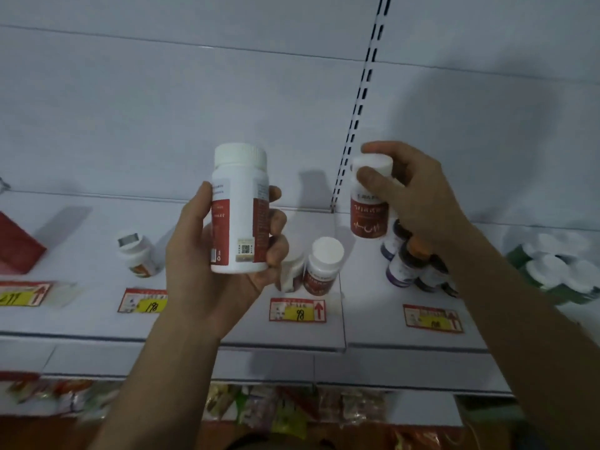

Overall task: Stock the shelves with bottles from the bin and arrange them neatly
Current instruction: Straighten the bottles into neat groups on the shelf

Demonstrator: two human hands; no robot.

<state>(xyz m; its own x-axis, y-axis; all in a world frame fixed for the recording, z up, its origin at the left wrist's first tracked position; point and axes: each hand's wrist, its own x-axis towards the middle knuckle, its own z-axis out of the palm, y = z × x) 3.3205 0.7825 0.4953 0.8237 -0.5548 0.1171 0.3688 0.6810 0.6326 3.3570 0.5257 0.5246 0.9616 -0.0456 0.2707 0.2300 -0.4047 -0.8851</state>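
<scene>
Gripping red-label bottles: L hand [207, 254] large bottle [239, 209], R hand [412, 203] small bottle [370, 206]; tags [297, 310] maybe "98".

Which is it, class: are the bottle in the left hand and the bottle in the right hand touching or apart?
Apart. The head view shows bare shelf wall between the left hand's bottle and the right hand's bottle.

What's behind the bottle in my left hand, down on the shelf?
A red-labelled bottle peeks out on the shelf behind the held bottle, beside another white-capped one. The left hand hides most of it.
</scene>
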